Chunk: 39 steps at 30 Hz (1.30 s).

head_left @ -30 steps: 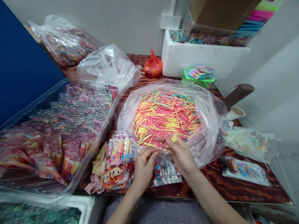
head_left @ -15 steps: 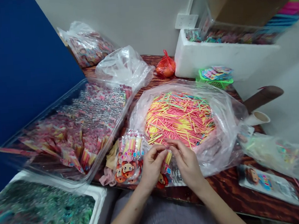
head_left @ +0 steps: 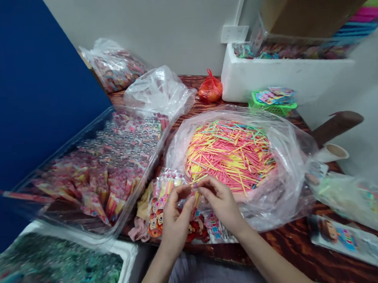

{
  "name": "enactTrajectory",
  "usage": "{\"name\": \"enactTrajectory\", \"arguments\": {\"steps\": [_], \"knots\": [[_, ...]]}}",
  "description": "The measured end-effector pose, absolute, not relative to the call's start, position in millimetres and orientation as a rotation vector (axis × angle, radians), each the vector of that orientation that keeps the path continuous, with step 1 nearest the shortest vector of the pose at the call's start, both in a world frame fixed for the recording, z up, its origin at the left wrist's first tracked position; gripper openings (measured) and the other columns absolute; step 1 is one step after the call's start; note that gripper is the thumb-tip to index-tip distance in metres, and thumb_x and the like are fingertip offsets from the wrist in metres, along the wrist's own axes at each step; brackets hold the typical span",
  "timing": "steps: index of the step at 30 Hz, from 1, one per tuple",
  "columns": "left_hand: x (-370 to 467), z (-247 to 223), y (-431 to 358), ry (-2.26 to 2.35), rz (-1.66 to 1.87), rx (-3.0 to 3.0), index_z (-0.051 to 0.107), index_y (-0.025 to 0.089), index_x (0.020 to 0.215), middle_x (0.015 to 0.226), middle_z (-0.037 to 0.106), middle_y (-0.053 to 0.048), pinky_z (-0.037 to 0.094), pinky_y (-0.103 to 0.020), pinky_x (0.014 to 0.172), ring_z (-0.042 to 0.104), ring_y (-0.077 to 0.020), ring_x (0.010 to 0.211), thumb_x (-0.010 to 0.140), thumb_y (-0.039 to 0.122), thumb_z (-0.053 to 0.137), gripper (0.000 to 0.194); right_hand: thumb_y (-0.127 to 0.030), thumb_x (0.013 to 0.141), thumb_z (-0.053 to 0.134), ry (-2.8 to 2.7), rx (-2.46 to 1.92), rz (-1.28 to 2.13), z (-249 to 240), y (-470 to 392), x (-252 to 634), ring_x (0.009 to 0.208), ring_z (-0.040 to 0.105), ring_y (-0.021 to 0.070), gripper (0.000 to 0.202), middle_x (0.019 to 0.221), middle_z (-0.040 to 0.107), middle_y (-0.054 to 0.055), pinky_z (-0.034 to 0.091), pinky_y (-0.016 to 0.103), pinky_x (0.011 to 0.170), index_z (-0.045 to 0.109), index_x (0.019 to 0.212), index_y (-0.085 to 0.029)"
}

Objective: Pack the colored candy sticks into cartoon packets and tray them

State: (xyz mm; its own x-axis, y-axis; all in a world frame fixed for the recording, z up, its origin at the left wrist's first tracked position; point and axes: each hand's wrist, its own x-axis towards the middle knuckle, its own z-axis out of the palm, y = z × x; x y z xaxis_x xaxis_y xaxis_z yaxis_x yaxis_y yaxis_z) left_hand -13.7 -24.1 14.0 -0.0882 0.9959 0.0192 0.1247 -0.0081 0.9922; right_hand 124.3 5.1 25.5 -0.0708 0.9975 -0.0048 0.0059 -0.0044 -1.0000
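My left hand [head_left: 178, 214] and my right hand [head_left: 220, 200] meet in front of the stick pile, fingertips pinched at the top of a small packet [head_left: 196, 198] with yellow sticks. The packet is partly hidden by my fingers. Beneath the hands lie printed packets [head_left: 196, 230] with a cartoon face. Just beyond is a large clear plastic bag [head_left: 282, 164], opened wide around a heap of thin pink, yellow and green sticks [head_left: 229, 153]. To the left, a clear tray [head_left: 129, 213] holds rows of filled packets [head_left: 110, 143].
A white foam box [head_left: 132, 252] stands at lower left. Farther back are a crumpled bag [head_left: 159, 91], a red bag [head_left: 210, 87], a green basket [head_left: 273, 108] and a white box [head_left: 269, 76]. A paper cup [head_left: 332, 152] and a flat printed pack [head_left: 354, 242] are at right.
Both hands have shifted left, with the small packet between them. The fingertips now pinch at its top edge. The camera view has tilted slightly, so the scene sits a little lower.
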Motion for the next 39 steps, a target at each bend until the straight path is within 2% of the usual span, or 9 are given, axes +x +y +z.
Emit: {"name": "enactTrajectory", "arguments": {"steps": [3, 5, 9, 13, 17, 22, 25, 34, 39], "knots": [[-42, 8, -28, 1.730, 1.151, 1.593, 0.045, 0.024, 0.136, 0.139, 0.050, -0.011, 0.031, -0.047, 0.111, 0.043, -0.0284, 0.132, 0.084, 0.035, 0.063, 0.056, -0.017, 0.078, 0.061, -1.177, -1.095, 1.388, 16, 28, 102, 0.060, 0.053, 0.0129, 0.007, 0.070, 0.061, -0.004, 0.041, 0.023, 0.056, 0.066, 0.078, -0.023], [-59, -3, -30, 1.907, 1.047, 1.725, 0.031, 0.024, 0.146, 0.149, 0.039, -0.012, 0.025, -0.051, 0.114, 0.033, -0.0303, 0.139, 0.083, 0.039, 0.064, 0.073, -0.015, 0.075, 0.062, -1.251, -1.076, 1.376, 12, 39, 90, 0.066, 0.056, 0.0140, 0.008, 0.070, 0.063, -0.004, 0.042, 0.023, 0.060, 0.067, 0.074, -0.022], [-79, -26, -34, 1.971, 0.891, 1.785, 0.016, 0.022, 0.152, 0.153, 0.032, -0.015, 0.027, -0.052, 0.113, 0.030, -0.0317, 0.141, 0.082, 0.046, 0.063, 0.087, -0.015, 0.075, 0.062, -1.455, -1.016, 1.371, 15, 48, 82, 0.072, 0.057, 0.0152, 0.011, 0.076, 0.066, -0.001, 0.043, 0.026, 0.068, 0.070, 0.075, -0.022], [-79, -33, -33, 2.014, 0.845, 1.822, 0.013, 0.021, 0.152, 0.153, 0.032, -0.017, 0.028, -0.053, 0.112, 0.030, -0.0345, 0.141, 0.079, 0.046, 0.066, 0.094, -0.013, 0.075, 0.060, -1.515, -1.035, 1.260, 19, 50, 77, 0.074, 0.058, 0.0161, 0.014, 0.073, 0.063, -0.002, 0.044, 0.028, 0.072, 0.069, 0.070, -0.023], [-75, -27, -31, 2.145, 0.745, 1.831, 0.015, 0.018, 0.152, 0.151, 0.036, -0.019, 0.033, -0.052, 0.106, 0.036, -0.0370, 0.136, 0.077, 0.046, 0.067, 0.095, -0.018, 0.079, 0.057, -1.449, -1.039, 1.313, 4, 57, 74, 0.080, 0.061, 0.0166, 0.018, 0.082, 0.065, -0.001, 0.047, 0.029, 0.076, 0.067, 0.092, -0.024], [-78, -17, -37, 2.185, 0.597, 1.856, 0.030, 0.022, 0.147, 0.144, 0.047, -0.015, 0.038, -0.052, 0.097, 0.045, -0.0363, 0.127, 0.083, 0.054, 0.058, 0.077, -0.028, 0.080, 0.063, -1.729, -1.348, 0.936, -24, 67, 85, 0.105, 0.055, 0.0242, 0.040, 0.111, 0.063, 0.007, 0.042, 0.041, 0.094, 0.057, 0.120, -0.024], [-82, -17, -40, 2.181, 0.622, 1.851, 0.040, 0.020, 0.142, 0.136, 0.054, -0.015, 0.039, -0.048, 0.099, 0.048, -0.0338, 0.123, 0.087, 0.053, 0.052, 0.065, -0.032, 0.085, 0.060, -2.003, -1.493, 0.784, -26, 66, 84, 0.115, 0.050, 0.0284, 0.041, 0.118, 0.061, 0.012, 0.037, 0.044, 0.099, 0.056, 0.124, -0.019], [-92, -21, -30, 2.198, 0.538, 1.729, 0.040, 0.016, 0.139, 0.121, 0.060, -0.016, 0.041, -0.043, 0.097, 0.053, -0.0347, 0.119, 0.074, 0.053, 0.068, 0.080, -0.037, 0.086, 0.062, -2.336, -1.512, 0.530, 0, 62, 69, 0.108, 0.051, 0.0282, 0.034, 0.110, 0.061, 0.012, 0.039, 0.040, 0.093, 0.064, 0.116, -0.022], [-94, -30, -27, 2.194, 0.572, 1.689, 0.054, 0.016, 0.119, 0.111, 0.061, -0.013, 0.044, -0.044, 0.093, 0.057, -0.0342, 0.111, 0.071, 0.054, 0.069, 0.064, -0.053, 0.086, 0.059, -2.373, -1.462, 0.584, -10, 83, 62, 0.137, 0.029, 0.0335, 0.048, 0.148, 0.038, 0.016, 0.025, 0.050, 0.107, 0.063, 0.121, -0.020]]}}
